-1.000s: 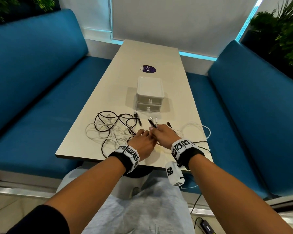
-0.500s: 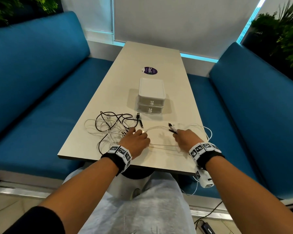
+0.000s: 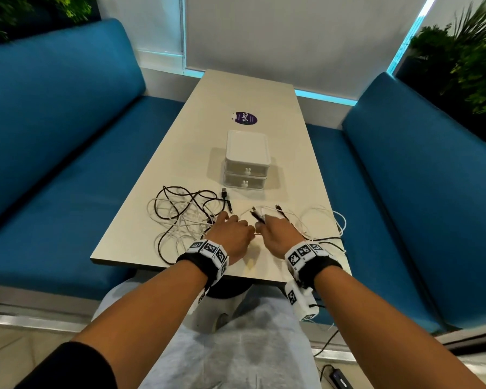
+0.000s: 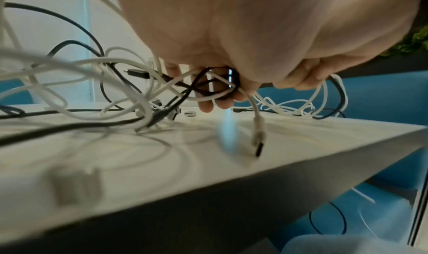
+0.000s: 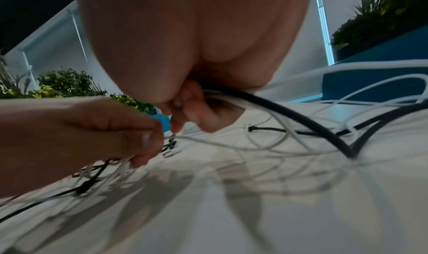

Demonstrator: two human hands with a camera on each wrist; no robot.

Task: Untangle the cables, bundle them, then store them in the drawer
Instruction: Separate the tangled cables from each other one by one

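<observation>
Left hand (image 3: pixel 230 234) and right hand (image 3: pixel 278 234) both gripping tangled black and white cables (image 3: pixel 180 214); at twelve o'clock, round purple "Clay6" sticker (image 3: pixel 246 118).

Counts: 2 hands, 1 surface, 1 drawer unit, 1 sticker, 2 sofas.

Left hand (image 3: pixel 230 234) and right hand (image 3: pixel 278 234), one each; 1 surface (image 3: pixel 180 153); 1 white drawer unit (image 3: pixel 247 161) with 2 stacked drawers, 1 knob per drawer; 1 round purple sticker (image 3: pixel 246 118); 2 blue sofas, left sofa (image 3: pixel 54 136), right sofa (image 3: pixel 418 178); cables (image 3: pixel 180 214) black and white, tangled, exact number cannot tell.
</observation>
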